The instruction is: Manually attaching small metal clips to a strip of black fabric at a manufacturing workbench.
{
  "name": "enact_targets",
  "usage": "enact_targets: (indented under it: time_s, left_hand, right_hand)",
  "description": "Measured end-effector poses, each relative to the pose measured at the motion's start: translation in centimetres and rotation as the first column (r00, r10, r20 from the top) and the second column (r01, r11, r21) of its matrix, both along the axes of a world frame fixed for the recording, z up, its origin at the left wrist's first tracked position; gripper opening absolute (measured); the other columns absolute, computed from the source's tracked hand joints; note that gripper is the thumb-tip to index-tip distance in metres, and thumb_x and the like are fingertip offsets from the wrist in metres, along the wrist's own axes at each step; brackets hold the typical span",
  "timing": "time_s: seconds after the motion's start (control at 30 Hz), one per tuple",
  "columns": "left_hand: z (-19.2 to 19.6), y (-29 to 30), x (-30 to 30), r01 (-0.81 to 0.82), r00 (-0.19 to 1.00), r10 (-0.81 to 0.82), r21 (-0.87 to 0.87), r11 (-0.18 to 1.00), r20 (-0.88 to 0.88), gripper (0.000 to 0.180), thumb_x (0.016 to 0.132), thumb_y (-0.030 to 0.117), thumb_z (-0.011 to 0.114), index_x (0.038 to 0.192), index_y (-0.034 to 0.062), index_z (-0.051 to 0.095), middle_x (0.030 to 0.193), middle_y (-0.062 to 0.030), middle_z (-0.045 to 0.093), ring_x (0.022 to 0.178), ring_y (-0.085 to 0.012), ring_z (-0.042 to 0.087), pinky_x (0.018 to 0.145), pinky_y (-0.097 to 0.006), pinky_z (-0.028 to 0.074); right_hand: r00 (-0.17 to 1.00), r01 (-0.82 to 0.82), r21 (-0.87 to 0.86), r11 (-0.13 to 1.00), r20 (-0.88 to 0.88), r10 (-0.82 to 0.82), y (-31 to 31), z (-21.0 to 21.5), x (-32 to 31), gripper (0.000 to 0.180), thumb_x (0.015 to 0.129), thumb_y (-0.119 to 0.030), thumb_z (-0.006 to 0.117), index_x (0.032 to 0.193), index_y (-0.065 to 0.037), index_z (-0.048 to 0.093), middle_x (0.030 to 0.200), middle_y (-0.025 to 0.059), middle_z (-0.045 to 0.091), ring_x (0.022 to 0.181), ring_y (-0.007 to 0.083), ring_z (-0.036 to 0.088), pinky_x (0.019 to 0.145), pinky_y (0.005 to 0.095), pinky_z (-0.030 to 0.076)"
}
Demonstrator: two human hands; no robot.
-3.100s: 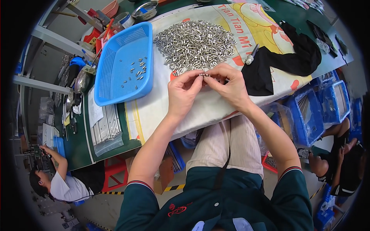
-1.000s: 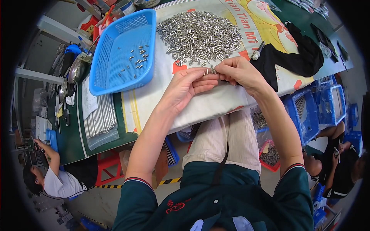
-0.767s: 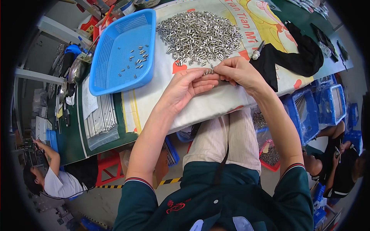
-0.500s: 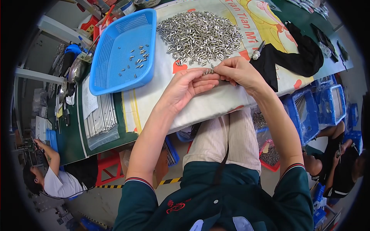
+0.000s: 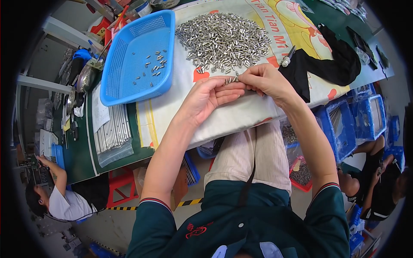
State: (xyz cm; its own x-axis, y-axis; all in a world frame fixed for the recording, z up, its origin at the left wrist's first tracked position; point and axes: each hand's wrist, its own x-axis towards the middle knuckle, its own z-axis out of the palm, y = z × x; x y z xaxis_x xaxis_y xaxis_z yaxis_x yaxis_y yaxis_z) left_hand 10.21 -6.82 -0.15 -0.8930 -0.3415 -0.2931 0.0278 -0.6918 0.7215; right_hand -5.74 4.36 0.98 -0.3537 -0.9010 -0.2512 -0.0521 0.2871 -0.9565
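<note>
Several small silvery metal pins [image 5: 231, 80] lie along the fingers of my left hand [image 5: 209, 95], which is cupped with the thumb over its upper side. My right hand [image 5: 266, 81] meets it at the fingertips, thumb and forefinger pinched at the end of the row of pins. What sits inside that pinch is too small to make out. Just beyond both hands spreads a large heap of the same metal pins [image 5: 223, 38] on the pale printed cloth [image 5: 172, 116]. To the left, a blue plastic basket [image 5: 168, 47] has some loose pins on its bottom.
Right of the heap lie a black cloth [image 5: 340, 69] and a pointed tool [image 5: 289, 56]. Bagged metal rods [image 5: 111, 133] rest on the green table at left. Blue crates [image 5: 340, 129] stand low at right. One person [image 5: 71, 202] sits at far left, another [image 5: 374, 185] at far right.
A little more of the row of pins shows between my hands. Both hands otherwise keep nearly the same place.
</note>
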Motion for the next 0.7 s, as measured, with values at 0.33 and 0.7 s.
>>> enact_targets:
  time_s: [0.33,0.7]
  left_hand:
    - [0.0,0.0,0.0,0.005,1.0,-0.006,0.036,0.999,0.004,0.028,0.091,0.012,0.04,0.105,-0.0103,0.05,0.104,-0.0275,0.059,0.096,-0.0338,0.062,0.086,-0.038,0.052]
    - [0.1,0.2,0.0,-0.002,0.999,0.007,0.09,0.996,-0.051,0.031,0.093,0.013,0.038,0.111,-0.0095,0.048,0.109,-0.0229,0.057,0.104,-0.0297,0.058,0.092,-0.039,0.048]
  right_hand:
    - [0.975,0.056,-0.249,0.967,-0.195,-0.107,-0.1,-0.4,1.3,0.023,0.076,-0.02,0.065,0.08,0.003,0.063,0.065,0.0002,0.057,0.056,0.0062,0.047,0.054,0.0206,0.04]
    - [0.602,-0.205,-0.474,0.856,-0.751,-0.272,-0.9,-0.4,3.0,0.015,0.067,-0.01,0.063,0.081,-0.005,0.065,0.082,0.0073,0.056,0.082,0.0244,0.054,0.07,0.0338,0.046]
